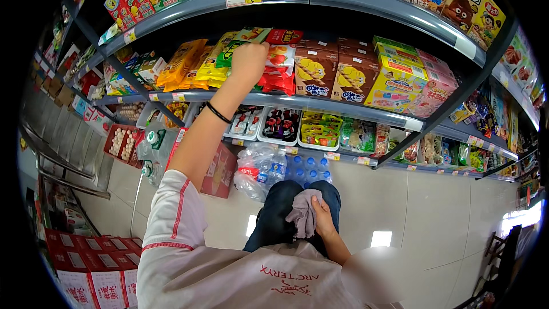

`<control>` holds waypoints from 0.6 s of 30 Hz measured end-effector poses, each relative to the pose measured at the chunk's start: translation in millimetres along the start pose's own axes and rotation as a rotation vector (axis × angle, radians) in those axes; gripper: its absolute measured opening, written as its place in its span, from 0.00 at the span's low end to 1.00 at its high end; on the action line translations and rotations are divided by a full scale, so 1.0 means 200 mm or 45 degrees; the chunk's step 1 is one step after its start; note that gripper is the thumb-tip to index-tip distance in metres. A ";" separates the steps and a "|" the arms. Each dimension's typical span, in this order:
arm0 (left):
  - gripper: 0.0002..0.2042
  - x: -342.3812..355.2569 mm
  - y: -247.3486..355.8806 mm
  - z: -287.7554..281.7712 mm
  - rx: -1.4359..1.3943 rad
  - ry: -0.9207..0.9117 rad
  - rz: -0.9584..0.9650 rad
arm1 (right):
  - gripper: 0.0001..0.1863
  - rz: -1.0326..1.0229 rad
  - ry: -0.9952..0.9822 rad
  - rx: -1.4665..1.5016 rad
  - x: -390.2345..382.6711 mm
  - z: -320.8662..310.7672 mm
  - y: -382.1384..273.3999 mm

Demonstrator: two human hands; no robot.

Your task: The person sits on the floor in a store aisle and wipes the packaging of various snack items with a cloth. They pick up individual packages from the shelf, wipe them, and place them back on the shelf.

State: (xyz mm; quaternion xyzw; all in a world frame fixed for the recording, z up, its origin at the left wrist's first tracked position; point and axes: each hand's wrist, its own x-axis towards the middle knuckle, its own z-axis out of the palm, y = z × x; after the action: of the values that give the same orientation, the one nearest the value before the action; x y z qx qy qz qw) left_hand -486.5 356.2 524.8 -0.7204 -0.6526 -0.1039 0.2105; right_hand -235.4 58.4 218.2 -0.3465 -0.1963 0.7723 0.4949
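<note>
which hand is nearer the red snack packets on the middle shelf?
Left. The left hand is raised to the shelf, right beside the red snack packets. The right hand is low by the thigh, holding a grey cloth.

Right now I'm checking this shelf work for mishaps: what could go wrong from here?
The left hand reaches up among upright snack bags, on the green bag; nudging it might tip the neighbouring yellow bags or red bags off the shelf edge. The right hand holds a grey cloth low at the thigh, so it is not free to catch them. Wrapped water bottles on the floor sit close to the legs, a possible trip.
</note>
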 end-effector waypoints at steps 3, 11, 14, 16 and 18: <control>0.14 -0.04 -0.01 -0.01 -0.056 0.351 0.221 | 0.17 -0.002 -0.019 -0.027 0.00 0.00 0.01; 0.42 -0.15 -0.17 -0.03 -0.243 0.217 0.294 | 0.16 -0.023 -0.021 -0.022 -0.01 0.00 0.02; 0.43 -0.21 -0.22 0.00 -0.356 -0.006 0.257 | 0.15 -0.015 -0.019 -0.033 0.00 0.00 0.01; 0.46 -0.24 -0.21 0.04 -0.399 -0.027 0.268 | 0.15 0.002 -0.014 -0.040 -0.01 0.01 0.01; 0.48 -0.25 -0.18 0.09 -0.423 0.020 0.260 | 0.16 0.022 -0.037 -0.028 -0.01 0.02 0.01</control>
State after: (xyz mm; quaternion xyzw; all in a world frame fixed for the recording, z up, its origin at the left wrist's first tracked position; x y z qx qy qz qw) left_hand -530.9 320.9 492.5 -0.8068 -0.5483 -0.1940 0.1034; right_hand -239.1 55.6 220.1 -0.3423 -0.2090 0.7793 0.4814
